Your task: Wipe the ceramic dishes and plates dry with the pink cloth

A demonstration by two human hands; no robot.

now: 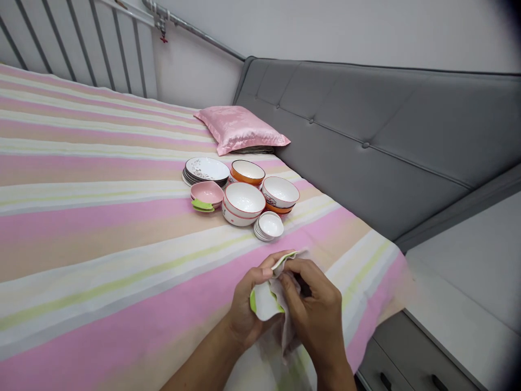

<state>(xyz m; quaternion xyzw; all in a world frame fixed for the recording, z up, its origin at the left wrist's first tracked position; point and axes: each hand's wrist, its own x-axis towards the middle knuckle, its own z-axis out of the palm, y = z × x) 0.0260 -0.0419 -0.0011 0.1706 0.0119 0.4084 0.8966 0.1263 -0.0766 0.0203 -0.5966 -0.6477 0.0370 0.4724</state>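
Observation:
My left hand point(246, 309) grips a small white dish with green edges point(266, 301), tilted up in front of me. Its exact shape is partly covered by my fingers and a cloth. A thin greyish-pink cloth point(288, 331) is pinched in my right hand point(317, 304), pressed against the dish's right edge and hanging below it. Just beyond my hands stands a stack of small white bowls point(271, 224). Behind it are white bowls with red rims point(244, 200), pink dishes with green leaf-shaped handles point(207, 193), and more bowls point(280, 191).
Dark-rimmed plates point(207, 169) are stacked at the back left, beside an orange-sided bowl point(247, 171). Farther back lies a pink pillow point(244, 127) on the striped bedsheet point(122, 239). A grey padded headboard point(366, 119) runs along the right, above a nightstand with drawers point(411, 353).

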